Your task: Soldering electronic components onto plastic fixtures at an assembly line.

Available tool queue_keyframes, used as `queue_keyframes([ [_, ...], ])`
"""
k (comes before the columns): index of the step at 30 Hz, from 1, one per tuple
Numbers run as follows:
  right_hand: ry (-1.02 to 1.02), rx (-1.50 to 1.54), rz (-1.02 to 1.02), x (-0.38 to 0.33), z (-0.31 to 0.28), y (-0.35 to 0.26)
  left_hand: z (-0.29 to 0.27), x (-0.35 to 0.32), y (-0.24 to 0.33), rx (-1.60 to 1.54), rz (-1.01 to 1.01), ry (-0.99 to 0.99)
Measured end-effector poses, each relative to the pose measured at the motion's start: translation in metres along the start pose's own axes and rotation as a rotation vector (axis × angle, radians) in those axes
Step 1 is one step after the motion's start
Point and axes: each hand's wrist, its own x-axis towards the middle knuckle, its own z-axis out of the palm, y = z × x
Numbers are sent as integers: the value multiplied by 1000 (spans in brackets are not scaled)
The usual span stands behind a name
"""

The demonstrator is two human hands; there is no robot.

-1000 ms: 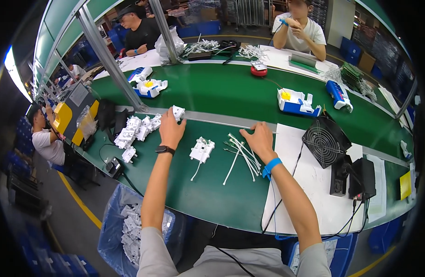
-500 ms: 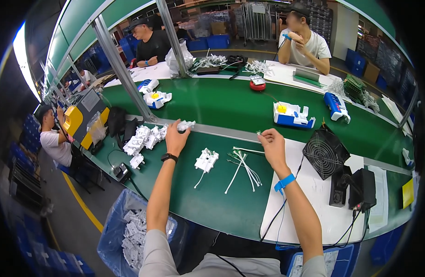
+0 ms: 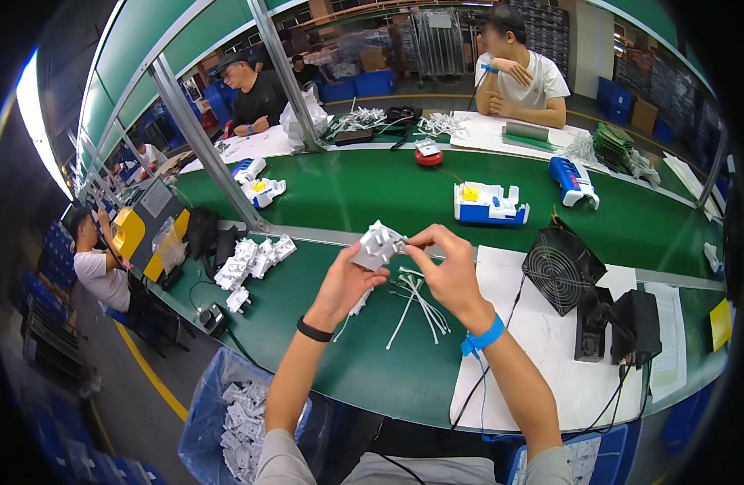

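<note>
In my left hand [image 3: 344, 287] is a white molded plastic part [image 3: 378, 245], held tilted above the green worktable [image 3: 340, 372]. My right hand [image 3: 450, 275] pinches a small green circuit board [image 3: 401, 242] against the part's right edge; the fingers hide most of it. Beneath my hands lies a loose bunch of white cables [image 3: 416, 305] with green boards at their far ends. Another white plastic part [image 3: 361, 302], with a cable trailing from it, rests on the table, partly covered by my left hand.
White plastic parts [image 3: 247, 265] are heaped at the left. A black fan [image 3: 559, 273] stands on white paper at right. Beyond a metal rail, blue-and-white housings [image 3: 491, 212] sit on a green belt. A lined bin [image 3: 206, 412] is below left. Two people sit across.
My left hand has picked a white plastic part from the heap and brought it right, to the middle. My right hand has moved left with the circuit board to meet it.
</note>
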Motion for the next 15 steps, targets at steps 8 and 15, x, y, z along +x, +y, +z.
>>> queue_keyframes([
  [8, 59, -66, 9, -1, -3, 5, 28, -7, -16, -111, -6, 24],
  [15, 4, -34, 64, -2, -6, 0, 30, -10, -22, -21, 39, 50],
])
